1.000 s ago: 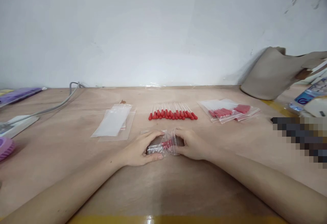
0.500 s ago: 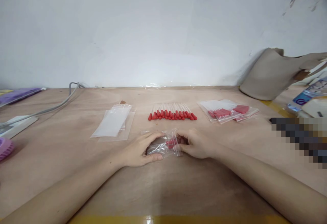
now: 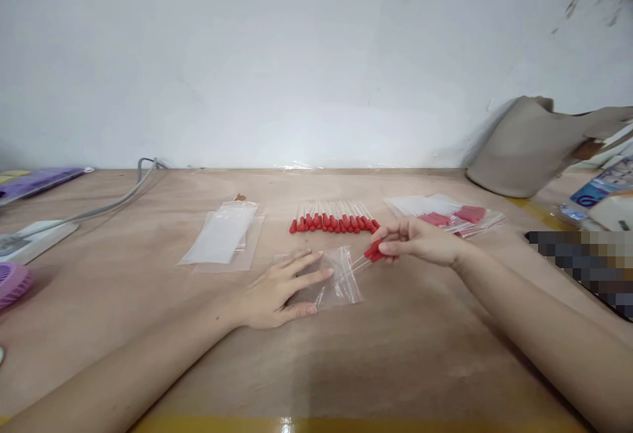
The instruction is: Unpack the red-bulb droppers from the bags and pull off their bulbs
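Note:
My left hand lies with its fingers spread on a clear zip bag, pressing it to the table. My right hand pinches a few red-tipped sticks by their red ends. Their thin pale shafts point down and left to the mouth of the bag; how far they reach inside is hard to tell. Beyond the hands lies a row of several red-tipped sticks, red ends towards me. To the right are zip bags with red-tipped sticks in them, partly behind my right hand.
Flat zip bags lie in a stack on the left. A grey cable, a pink ridged object and a purple packet are farther left. At the right stand a grey-beige container and a bottle.
My right hand has moved right and away from the bag with the sticks, whose red ends are now clear of it. My left hand's fingers have flattened onto the bag.

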A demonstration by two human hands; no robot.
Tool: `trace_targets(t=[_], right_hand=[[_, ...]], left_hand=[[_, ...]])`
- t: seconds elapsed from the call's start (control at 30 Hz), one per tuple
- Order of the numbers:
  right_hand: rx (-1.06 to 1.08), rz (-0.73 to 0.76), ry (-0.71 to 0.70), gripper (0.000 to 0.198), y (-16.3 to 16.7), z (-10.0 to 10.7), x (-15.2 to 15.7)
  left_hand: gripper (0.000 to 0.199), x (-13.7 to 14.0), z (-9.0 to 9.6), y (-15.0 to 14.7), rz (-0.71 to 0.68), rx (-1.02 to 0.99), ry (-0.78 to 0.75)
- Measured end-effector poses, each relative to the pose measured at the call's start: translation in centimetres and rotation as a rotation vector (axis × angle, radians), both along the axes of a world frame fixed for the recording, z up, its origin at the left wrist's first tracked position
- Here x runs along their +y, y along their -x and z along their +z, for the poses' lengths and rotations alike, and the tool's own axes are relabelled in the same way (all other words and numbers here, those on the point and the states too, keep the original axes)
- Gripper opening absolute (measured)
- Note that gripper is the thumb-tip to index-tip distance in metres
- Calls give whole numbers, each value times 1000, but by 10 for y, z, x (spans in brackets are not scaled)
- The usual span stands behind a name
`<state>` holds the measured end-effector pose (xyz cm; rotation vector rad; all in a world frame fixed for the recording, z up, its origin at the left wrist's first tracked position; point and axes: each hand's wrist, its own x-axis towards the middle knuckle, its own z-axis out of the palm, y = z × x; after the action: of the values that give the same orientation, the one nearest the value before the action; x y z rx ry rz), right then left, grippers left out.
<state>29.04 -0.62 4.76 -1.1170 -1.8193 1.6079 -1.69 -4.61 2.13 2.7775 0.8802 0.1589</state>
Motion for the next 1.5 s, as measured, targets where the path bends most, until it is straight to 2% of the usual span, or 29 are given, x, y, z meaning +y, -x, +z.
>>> trace_targets(t=[0.13,0.23,0.3,0.37,0.43,0.5,0.6,0.7,0.97,1.1,1.23,1.33,1.4,1.47,1.5], right_hand=[[-14,-213,-182,32,-32,26,5],[55,-463,-478,31,-38,26,9],[29,-578,-729,29,-32,15,13],[-113,-612,-940,25,-22,-1,17],[-293,-602,-1082,23,-14,-19,21],[-410,-519,-1156,24,-10,-36,25],[-508,-376,-1219,27,-10,-52,31],[-551,-317,-1256,29,-13,-59,37],[-609,-285,-1184,34,-7,-59,36],[-633,-309,-1153,38,-6,-58,33],[-574,-371,-1090,46,-7,-57,32],[-470,-448,-1151,47,-3,-52,27],[-395,-496,-1204,38,7,-46,17],[-337,-436,-1193,26,21,-39,2],[-313,-342,-1171,24,30,-36,-6]], left_hand=[[50,1,2,-1,-86,41,-64],[49,2,4,-3,-159,63,-84],[49,3,5,-3,-200,80,-63],[50,2,6,-3,-212,74,-34],[50,2,6,-3,-208,47,-16],[50,1,7,-3,-201,30,-6],[51,1,7,-3,-194,22,7],[50,2,6,-3,-187,-4,27],[49,2,7,-3,-192,-52,38],[50,1,8,-4,-181,3,26],[50,1,9,-4,-176,8,34],[50,1,9,-4,-174,-7,44],[50,1,9,-4,-173,-27,54],[49,1,8,-4,-171,-42,58],[49,1,8,-4,-171,-44,56]])
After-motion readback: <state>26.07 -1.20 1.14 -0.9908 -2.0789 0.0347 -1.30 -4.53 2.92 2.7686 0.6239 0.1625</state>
